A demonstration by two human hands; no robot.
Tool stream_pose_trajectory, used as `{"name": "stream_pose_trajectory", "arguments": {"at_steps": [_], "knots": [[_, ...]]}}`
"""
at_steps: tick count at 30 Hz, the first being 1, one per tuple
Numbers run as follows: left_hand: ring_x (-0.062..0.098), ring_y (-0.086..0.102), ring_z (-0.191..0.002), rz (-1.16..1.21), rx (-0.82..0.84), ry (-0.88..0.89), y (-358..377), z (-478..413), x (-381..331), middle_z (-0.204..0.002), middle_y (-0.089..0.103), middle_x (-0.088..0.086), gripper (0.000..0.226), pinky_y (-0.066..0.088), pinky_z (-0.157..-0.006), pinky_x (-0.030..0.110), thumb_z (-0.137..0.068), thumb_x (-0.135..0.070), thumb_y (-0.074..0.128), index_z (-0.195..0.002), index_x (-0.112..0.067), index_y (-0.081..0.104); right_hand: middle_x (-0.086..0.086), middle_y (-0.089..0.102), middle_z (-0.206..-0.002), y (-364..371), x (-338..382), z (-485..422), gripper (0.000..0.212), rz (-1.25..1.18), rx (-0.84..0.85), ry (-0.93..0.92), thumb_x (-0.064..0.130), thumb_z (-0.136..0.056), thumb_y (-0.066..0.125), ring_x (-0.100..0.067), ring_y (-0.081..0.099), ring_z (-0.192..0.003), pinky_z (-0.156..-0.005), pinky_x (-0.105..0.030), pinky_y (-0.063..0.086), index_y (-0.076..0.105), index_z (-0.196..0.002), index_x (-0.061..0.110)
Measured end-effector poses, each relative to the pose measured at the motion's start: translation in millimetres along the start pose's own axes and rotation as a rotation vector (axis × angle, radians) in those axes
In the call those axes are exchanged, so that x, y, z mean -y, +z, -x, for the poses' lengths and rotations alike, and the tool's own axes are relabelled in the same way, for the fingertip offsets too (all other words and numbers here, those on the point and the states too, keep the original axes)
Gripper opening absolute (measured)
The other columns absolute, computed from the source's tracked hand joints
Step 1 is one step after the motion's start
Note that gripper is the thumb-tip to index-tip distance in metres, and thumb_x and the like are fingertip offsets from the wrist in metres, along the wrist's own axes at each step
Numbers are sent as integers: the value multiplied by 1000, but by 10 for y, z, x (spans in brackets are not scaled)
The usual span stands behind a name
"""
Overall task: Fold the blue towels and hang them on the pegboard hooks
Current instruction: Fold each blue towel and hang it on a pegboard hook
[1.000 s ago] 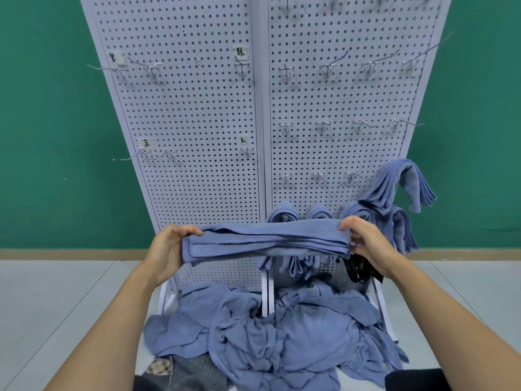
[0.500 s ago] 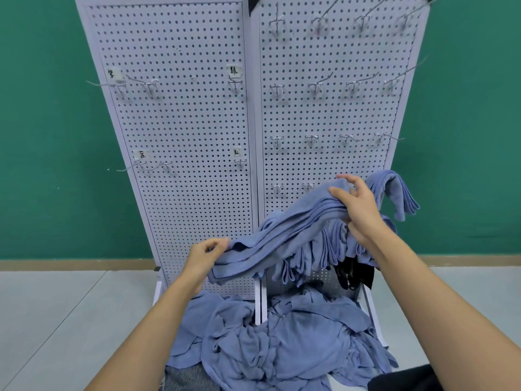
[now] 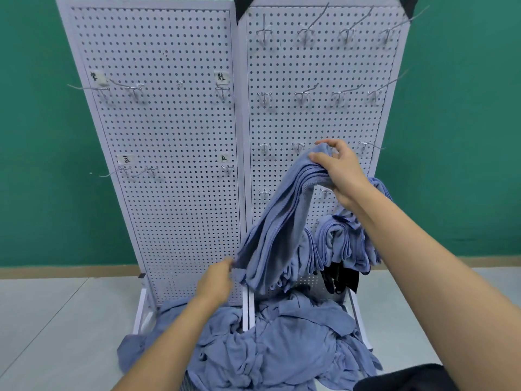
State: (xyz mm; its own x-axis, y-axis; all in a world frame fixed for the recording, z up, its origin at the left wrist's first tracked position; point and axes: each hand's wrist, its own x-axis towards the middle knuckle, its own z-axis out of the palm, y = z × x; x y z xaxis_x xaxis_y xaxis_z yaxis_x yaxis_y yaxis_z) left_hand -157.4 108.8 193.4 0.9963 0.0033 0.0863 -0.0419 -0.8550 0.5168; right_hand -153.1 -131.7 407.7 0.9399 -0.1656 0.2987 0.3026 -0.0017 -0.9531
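Folded towel [image 3: 284, 221]: blue, layered, draped steeply btwn both hands.

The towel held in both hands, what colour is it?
The towel is plain greyish blue; the head view shows it best.

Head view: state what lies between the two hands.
A folded blue cloth towel, slanting from left hand up to right hand, in the head view.

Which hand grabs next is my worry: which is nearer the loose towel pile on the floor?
Left. The left hand pinches the folded towel just above the pile; the right hand grips its top, much higher.
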Motion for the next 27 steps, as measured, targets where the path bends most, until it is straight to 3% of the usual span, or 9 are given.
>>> {"name": "stream_pose_trajectory", "arguments": {"at_steps": [2, 5, 9, 13, 16, 19, 22, 25, 27], "knots": [[19, 56, -115, 17, 81, -30, 23, -30, -21, -130, 58, 3, 48, 47, -98, 35, -91, 8, 42, -130, -18, 53, -6, 60, -109, -15, 26, -32, 25, 52, 35, 18, 12, -91, 61, -20, 63, -81, -67, -34, 56, 51, -112, 20], [12, 53, -115, 316, -43, 73, -152, -49, -428, -133, 55, -2, 42, 43, -99, 27, -94, -23, 58, -134, -16, 49, -3, 59, -96, 24, 18, -51, 25, 143, 99, 24, 11, -91, 61, -19, 62, -77, -65, -32, 54, 51, -113, 18], [9, 41, -127, 709, -7, 182, -299, -52, -1154, -144, 39, -10, 85, 37, -104, 30, -79, -52, 69, -147, -26, 26, -8, 60, -103, 72, -19, -78, 29, 150, 114, 41, 10, -90, 62, -22, 62, -81, -69, -35, 54, 49, -117, 13], [16, 31, -139, 611, -70, 102, -60, -97, -1503, -156, 22, -7, 111, 36, -110, 42, -69, -55, 77, -151, -29, 7, -7, 60, -107, -9, -48, -129, 25, 20, 47, 73, 12, -92, 61, -19, 63, -77, -56, -27, 53, 48, -113, 17], [17, 56, -112, 553, -240, 61, 117, -158, -1478, -145, 42, -2, 74, 53, -85, 36, -88, -20, 66, -146, -28, 21, -7, 61, -101, -202, -101, -147, 24, -85, -37, 101, 13, -93, 60, -18, 63, -72, -56, -27, 54, 48, -113, 17], [5, 59, -75, 612, -353, 65, 65, -220, -1374, -109, 65, -3, 40, 49, -60, 23, -91, -7, 55, -126, -25, 49, -11, 62, -95, -529, -312, -158, 27, -123, -119, 145, 14, -93, 59, -21, 60, -70, -56, -30, 51, 47, -117, 10], [4, 58, -72, 552, -393, 107, -102, -275, -1327, -92, 67, -9, 29, 50, -61, 25, -88, -10, 61, -113, -26, 62, -8, 58, -90, -853, -701, -134, 18, -4, -137, 232, 14, -92, 58, -17, 56, -69, -52, -24, 47, 49, -107, 11], [9, 60, -70, 496, -386, 111, -179, -347, -1401, -87, 66, -12, 25, 50, -59, 29, -86, -16, 63, -106, -30, 63, -1, 57, -93, -1002, -1041, -25, 6, 284, -75, 308, 10, -90, 57, -14, 52, -82, -69, -26, 41, 57, -96, 11], [12, 60, -71, 452, -369, 103, -167, -411, -1513, -91, 67, -10, 23, 45, -55, 26, -85, -17, 63, -105, -30, 63, -1, 58, -106, -972, -1151, 38, 21, 411, -9, 285, 9, -89, 59, -16, 54, -98, -81, -28, 41, 58, -110, 11]]}}
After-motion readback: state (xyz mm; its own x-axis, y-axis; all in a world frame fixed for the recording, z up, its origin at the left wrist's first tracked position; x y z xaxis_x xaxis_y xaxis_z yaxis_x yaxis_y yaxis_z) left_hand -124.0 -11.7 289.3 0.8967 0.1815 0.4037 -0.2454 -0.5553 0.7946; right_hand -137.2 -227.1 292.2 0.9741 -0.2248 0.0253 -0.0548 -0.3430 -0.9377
